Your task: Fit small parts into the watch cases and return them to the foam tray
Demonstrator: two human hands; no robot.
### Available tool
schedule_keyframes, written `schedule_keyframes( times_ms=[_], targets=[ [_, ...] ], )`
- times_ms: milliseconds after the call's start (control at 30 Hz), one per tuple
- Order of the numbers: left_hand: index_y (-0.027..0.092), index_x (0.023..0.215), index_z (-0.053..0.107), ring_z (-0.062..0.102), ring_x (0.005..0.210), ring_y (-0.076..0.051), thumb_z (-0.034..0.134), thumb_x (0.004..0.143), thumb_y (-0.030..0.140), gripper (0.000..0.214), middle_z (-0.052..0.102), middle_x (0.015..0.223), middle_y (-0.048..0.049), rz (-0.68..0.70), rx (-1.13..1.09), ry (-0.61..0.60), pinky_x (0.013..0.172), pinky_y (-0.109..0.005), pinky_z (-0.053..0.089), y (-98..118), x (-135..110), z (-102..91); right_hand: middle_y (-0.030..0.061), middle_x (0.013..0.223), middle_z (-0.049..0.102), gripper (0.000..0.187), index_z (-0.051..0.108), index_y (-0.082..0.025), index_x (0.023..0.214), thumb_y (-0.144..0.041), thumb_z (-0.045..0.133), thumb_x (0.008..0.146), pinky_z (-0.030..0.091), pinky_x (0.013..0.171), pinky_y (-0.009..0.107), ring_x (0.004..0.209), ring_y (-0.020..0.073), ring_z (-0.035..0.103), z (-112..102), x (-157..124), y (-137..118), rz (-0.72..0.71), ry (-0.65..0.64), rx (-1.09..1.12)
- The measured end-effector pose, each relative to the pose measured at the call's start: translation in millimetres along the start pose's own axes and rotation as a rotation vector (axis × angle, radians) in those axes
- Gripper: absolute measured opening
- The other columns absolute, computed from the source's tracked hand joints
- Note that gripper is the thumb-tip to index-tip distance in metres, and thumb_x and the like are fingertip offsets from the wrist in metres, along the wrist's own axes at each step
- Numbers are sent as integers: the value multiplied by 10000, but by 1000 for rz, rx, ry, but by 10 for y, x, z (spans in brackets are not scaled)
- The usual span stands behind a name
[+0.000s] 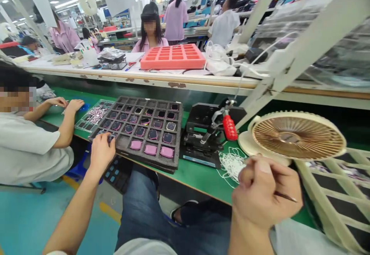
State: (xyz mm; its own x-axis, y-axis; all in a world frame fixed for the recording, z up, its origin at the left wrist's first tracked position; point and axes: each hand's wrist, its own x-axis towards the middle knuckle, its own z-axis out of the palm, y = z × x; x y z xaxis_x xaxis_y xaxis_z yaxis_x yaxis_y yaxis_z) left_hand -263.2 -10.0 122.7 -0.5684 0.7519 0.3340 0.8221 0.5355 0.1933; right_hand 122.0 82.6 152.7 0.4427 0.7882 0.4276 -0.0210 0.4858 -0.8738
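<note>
Green tabletop [199, 178] supports grey tray [178, 139] of watch bodies [168, 137].

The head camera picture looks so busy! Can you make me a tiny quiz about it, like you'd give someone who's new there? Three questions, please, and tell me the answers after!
1. Pick one: what colour is the clamp handle?
a) blue
b) red
c) yellow

2. True or false: the person's left hand is touching the fan.

3. Fill in the gap: a thin tool sticks out of the person's own ____ hand.

Key:
1. b
2. False; it is at the dark tray.
3. right, so it is the right hand.
</note>
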Motion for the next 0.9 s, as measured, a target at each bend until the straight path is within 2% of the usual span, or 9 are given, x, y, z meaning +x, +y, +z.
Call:
schedule_keyframes(
  times_ms=[67,133,233,300,367,533,700,800,900],
  targets=[
    [167,1261,694,656,1192,-376,499,1001,333,365,719,1243,-183,41,6,-93,1075,-518,484,-75,141,-8,-46,619,521,287,702,-186,811,-459,722,899,284,422,251,413,81,369,-82,-74,126,253,-43,207],
    [189,1236,705,681,1144,-381,505,991,325,344,748,1192,-173,62,10,-174,1053,-526,486,-102,231,-13,-18,647,567,478,702,-181,783,-650,711,878,410,480,271,497,121,513,-184,-138,314,450,-109,272],
    [173,1216,696,689,1130,-409,577,937,304,330,764,1117,-185,52,-18,-239,1051,-558,468,-114,327,-16,51,771,684,826,725,-182,814,-978,506,792,525,625,315,705,188,645,-392,-213,591,526,-78,102],
    [160,1220,686,680,1159,-420,631,884,269,358,763,1117,-191,37,-72,-253,1064,-561,456,-131,375,-10,42,677,652,962,752,-169,850,-1034,333,790,491,576,309,610,170,580,-544,-263,705,575,-139,-38],
    [162,1245,684,683,1161,-413,661,847,250,409,766,1113,-179,16,-159,-257,1065,-549,461,-170,408,-2,35,586,613,1002,782,-146,899,-1013,286,830,476,534,316,524,162,525,-666,-325,756,664,-240,-77],
    [214,1421,633,736,1029,-293,647,881,373,563,778,1076,-89,-67,-502,-239,974,-444,557,-384,444,-43,168,901,801,819,828,-138,985,-909,614,807,642,724,349,766,229,750,-734,-477,793,815,-230,127],
    [211,1482,585,751,1062,-292,684,868,549,709,765,1159,-100,-159,-968,-178,882,-425,616,-448,364,-200,87,792,787,408,840,-190,895,-495,982,665,664,651,304,670,193,740,-655,-587,794,706,-163,216],
    [232,1360,676,755,1076,-332,832,800,450,621,761,1235,-133,-274,-1462,-272,782,-405,629,-140,130,-272,68,777,787,295,857,-220,938,-398,959,727,682,653,318,668,210,762,-580,-700,667,582,-182,170],
    [201,1262,716,768,961,-291,795,884,443,456,766,1229,-173,-313,-1671,-482,682,-347,609,412,-288,-280,89,947,817,191,864,-267,1048,-300,857,860,701,723,362,769,241,799,-450,-834,427,335,-371,82]
  ],
)
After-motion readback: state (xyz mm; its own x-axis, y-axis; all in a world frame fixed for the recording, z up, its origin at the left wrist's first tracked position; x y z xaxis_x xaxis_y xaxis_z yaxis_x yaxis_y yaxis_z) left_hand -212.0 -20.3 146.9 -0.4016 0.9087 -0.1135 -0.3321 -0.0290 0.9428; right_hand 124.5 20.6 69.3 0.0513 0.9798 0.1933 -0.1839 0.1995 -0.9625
